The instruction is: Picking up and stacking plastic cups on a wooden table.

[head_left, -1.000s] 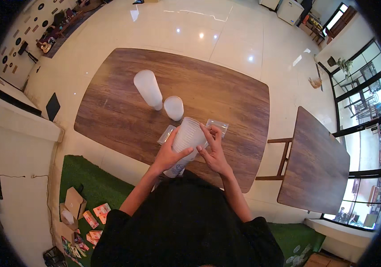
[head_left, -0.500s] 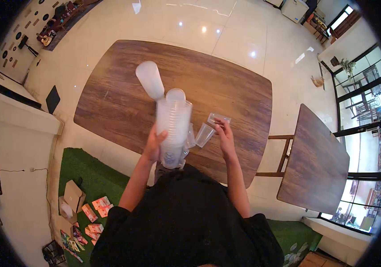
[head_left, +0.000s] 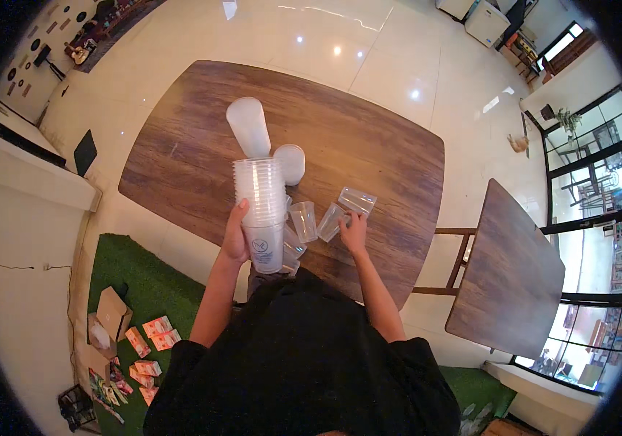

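Observation:
My left hand [head_left: 235, 234] is wrapped round a tall nested stack of clear plastic cups [head_left: 260, 192], its mouth end pointing away from me. A printed mark shows on the lowest cup. At the right, my right hand [head_left: 354, 232] has its fingers closed at the rim of a loose plastic cup [head_left: 330, 222] lying on its side. Another clear cup [head_left: 358, 200] lies just beyond those fingers. Between my hands is one more loose cup [head_left: 303, 221], and further cups [head_left: 293, 244] are partly hidden behind the stack.
Two whitish cup stacks, a longer one [head_left: 248, 125] and a shorter one [head_left: 291, 165], rest on the brown wooden table [head_left: 369, 138]. A second table [head_left: 510, 269] stands to the right. On green matting at lower left are an open carton [head_left: 112, 312] and several orange-white boxes [head_left: 160, 330].
The held stack has swung left, uncovering the shorter whitish stack and more loose cups. My right hand has come down and left onto the rim of a loose cup.

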Motion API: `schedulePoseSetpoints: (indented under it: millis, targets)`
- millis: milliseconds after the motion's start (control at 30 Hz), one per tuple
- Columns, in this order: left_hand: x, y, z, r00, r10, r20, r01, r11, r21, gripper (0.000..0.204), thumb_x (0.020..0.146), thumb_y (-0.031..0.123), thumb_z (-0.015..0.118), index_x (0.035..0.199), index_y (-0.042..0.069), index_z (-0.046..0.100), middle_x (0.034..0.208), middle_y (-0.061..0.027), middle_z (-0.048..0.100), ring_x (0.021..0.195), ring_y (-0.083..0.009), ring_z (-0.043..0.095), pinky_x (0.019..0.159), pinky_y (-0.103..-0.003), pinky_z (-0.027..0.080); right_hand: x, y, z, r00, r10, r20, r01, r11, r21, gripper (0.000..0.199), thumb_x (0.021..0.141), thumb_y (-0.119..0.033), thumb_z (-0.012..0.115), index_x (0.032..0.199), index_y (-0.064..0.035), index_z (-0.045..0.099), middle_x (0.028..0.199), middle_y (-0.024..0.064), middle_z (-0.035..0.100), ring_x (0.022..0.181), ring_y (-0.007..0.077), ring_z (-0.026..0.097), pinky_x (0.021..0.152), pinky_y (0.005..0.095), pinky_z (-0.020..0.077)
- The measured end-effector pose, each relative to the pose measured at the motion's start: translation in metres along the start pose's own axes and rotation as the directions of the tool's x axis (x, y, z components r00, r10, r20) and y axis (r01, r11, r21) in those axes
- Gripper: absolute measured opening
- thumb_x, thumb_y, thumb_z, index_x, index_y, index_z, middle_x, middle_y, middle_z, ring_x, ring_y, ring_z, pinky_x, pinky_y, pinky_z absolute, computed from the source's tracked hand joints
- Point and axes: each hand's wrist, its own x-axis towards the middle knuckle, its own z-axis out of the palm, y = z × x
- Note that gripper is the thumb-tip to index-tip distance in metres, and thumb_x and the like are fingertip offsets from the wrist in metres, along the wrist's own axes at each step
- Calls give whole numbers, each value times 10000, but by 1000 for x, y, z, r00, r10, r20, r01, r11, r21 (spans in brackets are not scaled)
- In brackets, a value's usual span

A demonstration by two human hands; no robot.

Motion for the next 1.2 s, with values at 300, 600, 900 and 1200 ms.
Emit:
schedulePoseSetpoints:
  millis: [300,600,900,1200]
  targets:
    - [2,-8,15,984,-151,93,159,983,-90,552,905,396,508,1271,-9,425,1121,-148,583,966,-221,611,833,-359,515,-25,34,-48,1000,15,24,-18,992,127,184,803,-165,651,917,-33,593,1048,160,508,1021,289,490,840,361,431]
    - [0,-16,42,932,-298,204,273,951,142,569,885,366,561,1298,17,383,1092,-141,582,926,-232,623,785,-363,531,-14,-2,-129,951,261,-165,-152,861,486,152,867,-128,614,985,-65,541,1258,113,388,1132,207,442,912,321,416]
    - [-1,-28,38,861,-437,262,332,871,362,652,859,339,618,1358,22,342,1203,-100,535,1062,-185,545,906,-332,448,17,-93,-174,948,270,-171,99,264,960,135,919,-125,530,1022,-38,515,1391,99,393,1174,174,455,1005,321,352]
    - [-3,-30,52,857,-433,280,258,830,495,687,826,327,672,1353,17,359,1223,-83,521,1104,-164,499,957,-319,394,12,-116,-170,999,-3,37,-34,313,949,104,904,-124,523,951,-31,525,1372,128,434,1231,195,427,1026,345,340]
